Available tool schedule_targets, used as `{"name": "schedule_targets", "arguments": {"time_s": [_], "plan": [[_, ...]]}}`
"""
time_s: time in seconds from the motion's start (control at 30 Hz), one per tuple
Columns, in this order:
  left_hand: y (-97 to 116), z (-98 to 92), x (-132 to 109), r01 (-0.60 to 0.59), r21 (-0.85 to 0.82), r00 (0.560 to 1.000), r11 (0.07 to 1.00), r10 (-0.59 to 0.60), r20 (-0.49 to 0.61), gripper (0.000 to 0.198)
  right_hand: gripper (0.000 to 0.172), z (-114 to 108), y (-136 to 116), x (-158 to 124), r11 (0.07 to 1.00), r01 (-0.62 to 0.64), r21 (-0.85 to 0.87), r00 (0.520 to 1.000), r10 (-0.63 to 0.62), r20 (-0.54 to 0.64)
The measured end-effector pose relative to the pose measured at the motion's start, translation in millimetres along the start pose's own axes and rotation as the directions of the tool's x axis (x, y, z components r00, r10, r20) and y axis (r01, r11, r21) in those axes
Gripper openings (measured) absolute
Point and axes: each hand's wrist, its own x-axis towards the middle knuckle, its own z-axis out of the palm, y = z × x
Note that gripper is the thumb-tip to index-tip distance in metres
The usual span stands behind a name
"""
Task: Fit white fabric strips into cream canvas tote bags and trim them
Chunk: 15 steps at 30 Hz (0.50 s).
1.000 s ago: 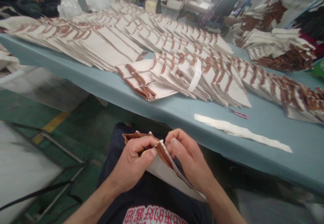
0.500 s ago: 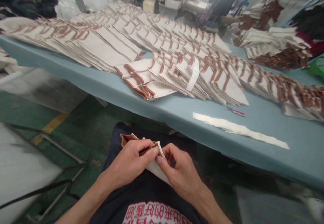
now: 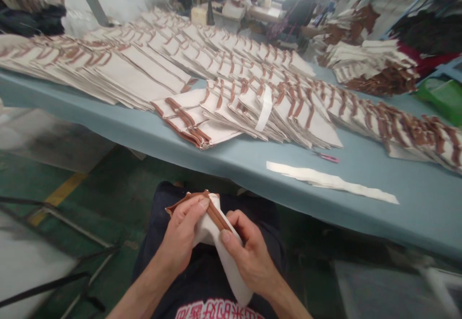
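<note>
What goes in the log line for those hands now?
left hand: holds brown-trimmed white cloth piece | right hand: holds same piece

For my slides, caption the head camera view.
Left hand and right hand hold brown-trimmed cream fabric before a blue table of stacked pieces.

Cloth piece (image 3: 212, 232) over lap, betw. L hand (image 3: 180, 235) & R hand (image 3: 250, 256). Table (image 3: 415, 213) ahead, stacks (image 3: 274, 112) on it; strip (image 3: 325, 179) & scissors (image 3: 327, 157) on table, in front of stacks; piles (image 3: 371, 64) far R, behind.
</note>
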Motion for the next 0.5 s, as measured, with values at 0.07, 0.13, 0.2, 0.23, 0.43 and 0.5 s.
{"name": "schedule_targets", "arguments": {"time_s": [0.07,0.13,0.2,0.23,0.43,0.5], "plan": [[1.1,1.3,2.8,0.04,-0.028,0.999,0.999,-0.04,-0.008,0.037,0.03,-1.3,4.3,-2.2,0.997,0.014,0.081,1.0,-0.013,-0.007],[8.8,0.9,5.7,-0.021,0.116,0.996,0.993,0.01,0.091,0.041,0.029,-6.5,8.0,-4.5,0.996,0.035,0.083,0.999,-0.034,-0.013],[18.9,0.1,9.3,-0.161,0.34,0.977,0.926,0.101,0.188,0.042,0.022,-14.9,9.5,-6.0,0.999,0.042,-0.021,0.999,-0.043,-0.018],[23.1,0.2,11.3,-0.226,0.425,0.963,0.877,0.137,0.231,0.042,0.016,-19.8,9.0,-6.1,0.994,0.041,-0.099,0.999,-0.043,-0.019],[18.4,11.2,24.0,-0.404,0.608,0.913,0.684,0.259,0.315,0.045,0.004,-63.2,-6.0,9.7,0.903,0.085,-0.422,0.992,-0.114,-0.045],[8.1,16.8,25.4,-0.422,0.597,0.905,0.682,0.279,0.32,0.045,0.007,-85.5,-9.4,21.3,0.837,0.004,-0.547,0.975,-0.126,-0.185]]}}
